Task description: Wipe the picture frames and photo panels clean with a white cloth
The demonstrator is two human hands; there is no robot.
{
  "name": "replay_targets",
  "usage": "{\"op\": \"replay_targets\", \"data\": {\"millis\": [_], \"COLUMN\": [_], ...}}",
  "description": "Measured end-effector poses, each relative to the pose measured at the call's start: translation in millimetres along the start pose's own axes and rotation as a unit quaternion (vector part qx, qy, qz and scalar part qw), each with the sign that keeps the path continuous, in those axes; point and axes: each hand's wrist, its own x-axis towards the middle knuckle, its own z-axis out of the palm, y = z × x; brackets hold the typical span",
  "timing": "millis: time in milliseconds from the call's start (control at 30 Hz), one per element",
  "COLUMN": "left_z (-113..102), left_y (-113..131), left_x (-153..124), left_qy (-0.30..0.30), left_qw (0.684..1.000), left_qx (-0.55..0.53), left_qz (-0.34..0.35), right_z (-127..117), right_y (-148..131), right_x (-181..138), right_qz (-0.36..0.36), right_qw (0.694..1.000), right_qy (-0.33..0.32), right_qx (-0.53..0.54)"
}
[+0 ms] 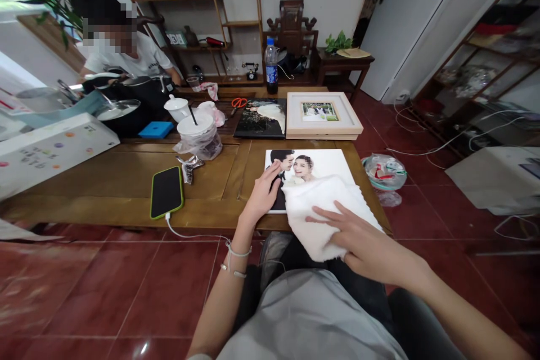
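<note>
Head view: the photo panel (337, 162) lay on the bench (211, 180); left hand (262, 194) rested on the panel's left side, fingers mostly together; right hand (358, 233), fingers spread, on the cloth (314, 202) over its near right corner. I figured a hard push could skid it.

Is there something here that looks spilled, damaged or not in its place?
Nothing seems spilled or damaged. One crumpled silver item lies loose beside the phone, like discarded packaging. The white cloth under the right hand reaches past the front edge of the table.
</note>
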Motion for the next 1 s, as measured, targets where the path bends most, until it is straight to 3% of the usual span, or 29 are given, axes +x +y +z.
{"op": "replay_targets", "data": {"millis": [133, 333, 533, 633, 767, 900, 1000], "left_z": [1, -1, -2, -2, -1, 0, 0], "left_y": [-2, 0, 0, 0, 0, 0, 0], "left_x": [0, 0, 0, 0, -1, 0, 0], "left_qy": [-0.003, 0.001, 0.0, 0.0, -0.003, 0.004, 0.003], "left_qw": [1.0, 1.0, 1.0, 1.0, 1.0, 1.0, 1.0], "left_qx": [-0.002, -0.008, -0.009, -0.006, -0.003, -0.003, -0.004], "left_qz": [-0.012, -0.003, 0.003, 0.003, -0.006, 0.012, 0.012], "right_z": [-12, -23, -17, -11, 0, 7, 3], "right_y": [27, 81, 83, 64, 28, -5, -13], "right_x": [7, 73, 118, 110, 75, 28, 1], "right_qz": [0.058, 0.08, 0.075, 0.084, 0.073, 0.04, 0.023], "right_qw": [0.997, 0.993, 0.989, 0.986, 0.989, 0.994, 0.998], "right_qy": [0.009, 0.075, 0.12, 0.102, 0.044, -0.001, -0.031], "right_qx": [0.041, 0.042, -0.038, -0.101, -0.124, -0.098, -0.047]}}
